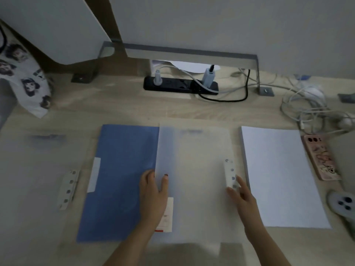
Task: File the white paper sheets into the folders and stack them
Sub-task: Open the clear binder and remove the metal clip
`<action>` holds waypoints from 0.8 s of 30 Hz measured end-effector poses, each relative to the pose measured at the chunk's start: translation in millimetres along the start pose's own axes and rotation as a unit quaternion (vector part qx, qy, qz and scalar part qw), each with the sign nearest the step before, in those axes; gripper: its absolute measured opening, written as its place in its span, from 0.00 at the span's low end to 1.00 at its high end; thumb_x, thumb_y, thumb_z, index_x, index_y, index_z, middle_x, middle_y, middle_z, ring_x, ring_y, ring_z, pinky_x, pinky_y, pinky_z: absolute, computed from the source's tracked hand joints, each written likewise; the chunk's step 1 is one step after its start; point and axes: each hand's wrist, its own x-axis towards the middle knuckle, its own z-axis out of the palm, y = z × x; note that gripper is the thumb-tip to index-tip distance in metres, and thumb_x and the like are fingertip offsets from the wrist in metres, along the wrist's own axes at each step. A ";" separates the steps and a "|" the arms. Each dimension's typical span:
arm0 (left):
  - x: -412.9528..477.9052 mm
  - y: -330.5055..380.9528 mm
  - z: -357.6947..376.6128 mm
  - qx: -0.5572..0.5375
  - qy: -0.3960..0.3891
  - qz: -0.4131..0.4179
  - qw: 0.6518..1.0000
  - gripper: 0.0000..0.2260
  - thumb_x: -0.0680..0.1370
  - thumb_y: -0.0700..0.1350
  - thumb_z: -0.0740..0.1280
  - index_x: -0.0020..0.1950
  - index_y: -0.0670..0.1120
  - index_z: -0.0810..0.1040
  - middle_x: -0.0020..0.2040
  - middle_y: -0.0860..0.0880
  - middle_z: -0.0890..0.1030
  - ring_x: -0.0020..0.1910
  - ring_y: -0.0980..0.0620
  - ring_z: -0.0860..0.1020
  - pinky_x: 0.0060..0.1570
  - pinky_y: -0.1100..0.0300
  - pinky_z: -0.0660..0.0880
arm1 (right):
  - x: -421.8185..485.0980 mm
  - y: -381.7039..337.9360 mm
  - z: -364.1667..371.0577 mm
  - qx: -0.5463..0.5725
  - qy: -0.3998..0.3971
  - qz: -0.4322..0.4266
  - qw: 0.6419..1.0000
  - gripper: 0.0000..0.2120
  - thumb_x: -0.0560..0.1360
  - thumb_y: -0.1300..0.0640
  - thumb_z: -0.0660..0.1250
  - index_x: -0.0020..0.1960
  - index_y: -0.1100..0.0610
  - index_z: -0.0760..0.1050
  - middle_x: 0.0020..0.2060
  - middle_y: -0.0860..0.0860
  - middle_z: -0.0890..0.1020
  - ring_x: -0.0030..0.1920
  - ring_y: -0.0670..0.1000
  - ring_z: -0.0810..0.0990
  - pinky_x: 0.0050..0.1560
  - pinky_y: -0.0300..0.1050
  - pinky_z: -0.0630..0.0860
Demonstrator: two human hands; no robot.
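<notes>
**Item: filing station, step in hand is opening a folder to take paper.**

- Blue folder (119,169): lies flat on the bench (134,108), centre. All places below are given from it.
- Translucent cover (197,189): overlaps the blue folder's right edge and lies flat. It carries a white clip (230,173) on its far right side.
- Left hand (153,192): at the seam, it pinches the cover's left edge, thumb on top.
- Right hand (243,198): right of the blue folder, its fingers are nearly straight and touch the clip's lower end; it grips nothing.
- White paper stack (278,173): right of the blue folder, just beyond the clip, squared and unfiled.
- Second translucent folder (34,169): left of the blue folder, flat.
- Phone (320,158): far right, past the stack.
- Power strip (180,86): behind the blue folder.

**Handling notes.** Keep your left hand anchoring the cover so that it does not slide when you work the clip. You will probably need to lift the clip fully before you draw any paper. Take the sheets from the top of the stack, square their edges, and seat them under the clip. Thin plastic is likely to skate on the bench, so press, do not drag.
</notes>
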 end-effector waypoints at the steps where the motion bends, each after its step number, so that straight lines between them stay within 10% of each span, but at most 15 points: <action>1: -0.9 -2.0 3.7 0.026 -0.006 0.004 1.000 0.21 0.78 0.47 0.61 0.68 0.39 0.66 0.67 0.43 0.67 0.66 0.45 0.67 0.66 0.54 0.66 | 2.2 0.8 -0.9 -0.013 0.000 -0.005 1.000 0.24 0.75 0.53 0.65 0.70 0.47 0.66 0.65 0.48 0.71 0.65 0.49 0.70 0.64 0.45 0.65; 7: -2.7 2.3 0.1 0.007 -0.108 0.003 0.994 0.32 0.79 0.46 0.61 0.77 0.45 0.46 0.78 0.49 0.50 0.76 0.51 0.51 0.75 0.56 0.50 | -4.7 -20.4 -15.0 0.036 -0.007 -0.040 0.999 0.14 0.77 0.58 0.62 0.62 0.49 0.73 0.55 0.48 0.79 0.52 0.48 0.77 0.54 0.44 0.70; 13: 6.6 34.8 -52.5 -0.157 -0.251 -0.096 0.950 0.38 0.69 0.64 0.67 0.74 0.52 0.59 0.73 0.55 0.62 0.72 0.53 0.63 0.70 0.50 0.64 | -45.2 -77.9 -24.9 0.146 -0.052 -0.094 0.983 0.13 0.78 0.57 0.58 0.57 0.48 0.78 0.46 0.50 0.85 0.45 0.52 0.84 0.39 0.44 0.82; 17: 5.9 55.1 -87.7 -0.267 -0.312 -0.070 0.909 0.48 0.48 0.73 0.71 0.65 0.58 0.67 0.64 0.56 0.73 0.60 0.61 0.74 0.47 0.59 0.80 | -77.2 -113.8 6.2 0.123 -0.167 -0.166 0.964 0.16 0.75 0.49 0.57 0.57 0.47 0.79 0.46 0.51 0.85 0.44 0.50 0.83 0.40 0.41 0.79; 24: 19.2 44.4 -148.0 -0.325 -0.299 -0.031 0.897 0.31 0.50 0.74 0.71 0.50 0.62 0.81 0.55 0.59 0.82 0.50 0.64 0.81 0.41 0.61 0.79 | -101.5 -123.3 105.9 -0.017 -0.328 -0.227 0.917 0.19 0.78 0.55 0.59 0.65 0.36 0.66 0.61 0.30 0.74 0.61 0.30 0.71 0.60 0.27 0.68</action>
